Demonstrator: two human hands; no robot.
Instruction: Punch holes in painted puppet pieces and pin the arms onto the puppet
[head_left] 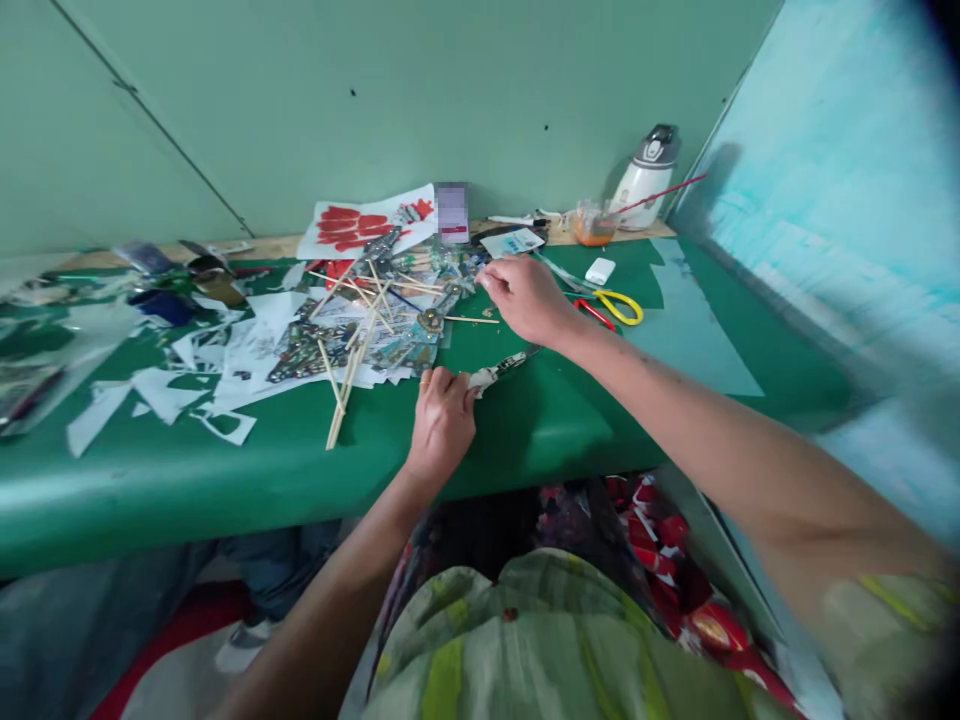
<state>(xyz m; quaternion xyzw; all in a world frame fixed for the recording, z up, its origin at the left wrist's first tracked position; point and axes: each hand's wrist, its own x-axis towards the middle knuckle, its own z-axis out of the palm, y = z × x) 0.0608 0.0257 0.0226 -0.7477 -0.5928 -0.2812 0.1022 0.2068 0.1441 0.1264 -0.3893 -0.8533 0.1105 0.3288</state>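
Observation:
My left hand is closed on one end of a narrow piece with a pale and dark pattern, which points to the right just above the green table cover. What the piece is made of cannot be made out. Higher up, my right hand has its fingers pinched together at the right edge of a heap of shiny patterned pieces. Anything between those fingertips is hidden or too small to name. Thin wooden sticks lie crossed over the heap, left of both hands.
Scissors with yellow and red handles lie right of my right hand, near a small white box. Behind stand a cup of orange liquid and a white bottle. White paper scraps and dark jars are at left.

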